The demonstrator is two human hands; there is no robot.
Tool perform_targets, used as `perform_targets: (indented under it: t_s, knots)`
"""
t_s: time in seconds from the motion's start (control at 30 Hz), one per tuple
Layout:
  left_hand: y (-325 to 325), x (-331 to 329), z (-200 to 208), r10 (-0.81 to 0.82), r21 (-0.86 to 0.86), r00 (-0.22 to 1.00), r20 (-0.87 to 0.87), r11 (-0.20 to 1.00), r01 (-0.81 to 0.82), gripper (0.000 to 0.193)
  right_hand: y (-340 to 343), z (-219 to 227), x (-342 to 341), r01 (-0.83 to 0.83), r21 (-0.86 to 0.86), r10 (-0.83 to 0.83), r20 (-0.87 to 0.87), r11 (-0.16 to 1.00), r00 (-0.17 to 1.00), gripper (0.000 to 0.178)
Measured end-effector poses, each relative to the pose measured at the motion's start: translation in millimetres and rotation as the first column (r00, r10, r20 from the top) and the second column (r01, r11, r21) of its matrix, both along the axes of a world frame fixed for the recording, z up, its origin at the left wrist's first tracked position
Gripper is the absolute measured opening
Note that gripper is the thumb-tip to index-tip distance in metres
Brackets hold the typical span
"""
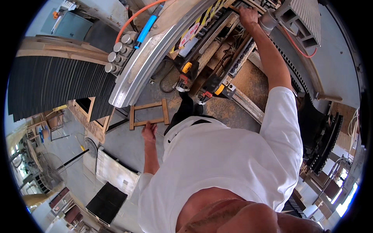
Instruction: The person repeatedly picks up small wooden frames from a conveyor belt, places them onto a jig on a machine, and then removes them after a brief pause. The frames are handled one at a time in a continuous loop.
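Note:
A small rectangular wooden frame [166, 112] with an open middle is at my left side. My left hand [149, 132] grips its near rail, fingers closed around the wood. My right arm stretches far forward over a long woodworking machine [211, 48]. At the machine's far end my right hand [248, 17] is closed beside a grey cylindrical housing [268, 21]. A thin strip of wood [234, 8] lies by its fingers; what they hold is too small to make out. Two black clamp-like heads with yellow knobs [187, 67] sit at the machine's near end.
A curved metal-edged worktop [134, 73] carries a blue tube [149, 26] and an orange hose [130, 22]. Dark slats [58, 87] are stacked at the left. Sawdust [248, 77] covers the floor under the machine. A standing fan [52, 169] and a black panel [107, 204] are behind left.

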State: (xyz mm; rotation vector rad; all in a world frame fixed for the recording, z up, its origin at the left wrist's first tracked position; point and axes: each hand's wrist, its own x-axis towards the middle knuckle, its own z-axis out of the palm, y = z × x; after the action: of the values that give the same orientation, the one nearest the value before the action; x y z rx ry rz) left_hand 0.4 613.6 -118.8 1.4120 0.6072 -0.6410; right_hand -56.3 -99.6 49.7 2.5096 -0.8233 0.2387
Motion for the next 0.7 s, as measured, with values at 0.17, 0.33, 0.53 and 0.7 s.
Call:
perform_targets:
  t_s: [0.17,0.33,0.53,0.7]
  knots:
    - [28,-8,-15,0.043,0.079,0.999,-0.012,0.996,-0.042,0.025,-6,-5,8,0.011,0.033,-0.010,-0.032,0.999,0.999,0.017]
    - [70,-22,-12,0.086,0.061,0.995,0.052,0.994,-0.089,0.025,-14,-13,10,-0.001,0.204,-0.002,0.016,0.979,1.000,0.012]
    - [138,-1,-9,0.110,0.145,0.985,0.136,0.981,-0.130,0.027,-10,-2,14,0.257,0.128,-0.220,-0.248,0.958,0.943,0.020]
    - [227,35,1,0.273,0.210,0.929,0.250,0.921,-0.327,0.031,79,47,16,0.174,0.214,-0.223,0.230,0.961,0.947,0.034]
